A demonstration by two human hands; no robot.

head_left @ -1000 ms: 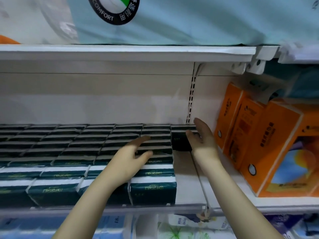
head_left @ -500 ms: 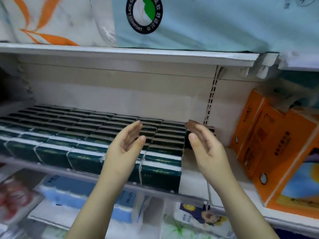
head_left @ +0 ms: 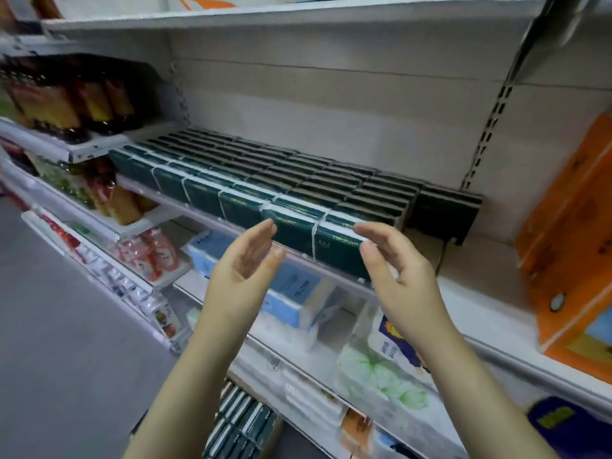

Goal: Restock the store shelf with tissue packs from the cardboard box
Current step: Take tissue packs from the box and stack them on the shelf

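Reaching up from the bottom of the frame, two bare forearms end in hands held apart, palms turned toward each other. The left hand (head_left: 245, 270), at centre, has its fingers loosely extended and holds nothing. The right hand (head_left: 402, 279), just right of centre, has its fingers gently curved and is also empty. Its fingertips (head_left: 362, 229) overlap the front right pack on the shelf, but whether they touch it cannot be told.

Low at bottom centre, between the forearms, a brown cardboard box (head_left: 277, 429) holds rows of dark green tissue packs with white edges (head_left: 238, 422), standing upright.

Beyond the hands, a lower shelf carries a light blue rectangular soft pack (head_left: 291, 294) and clear-wrapped white rolls printed with green leaves (head_left: 381, 372).

Above that, across the middle of the frame, the white metal store shelf (head_left: 477, 260) bears many dark green rectangular tissue packs (head_left: 298, 187), set in tight rows from its clear front rail (head_left: 205, 212) back toward the beige back panel (head_left: 331, 111). The rows fill the left and centre. At the right end only a short dark stack stands at the back, with bare shelf in front of it.

Large orange cardboard tissue boxes (head_left: 569, 226) lean at the right edge. Dark bottles with red and yellow labels (head_left: 66, 94) stand blurred at upper left.
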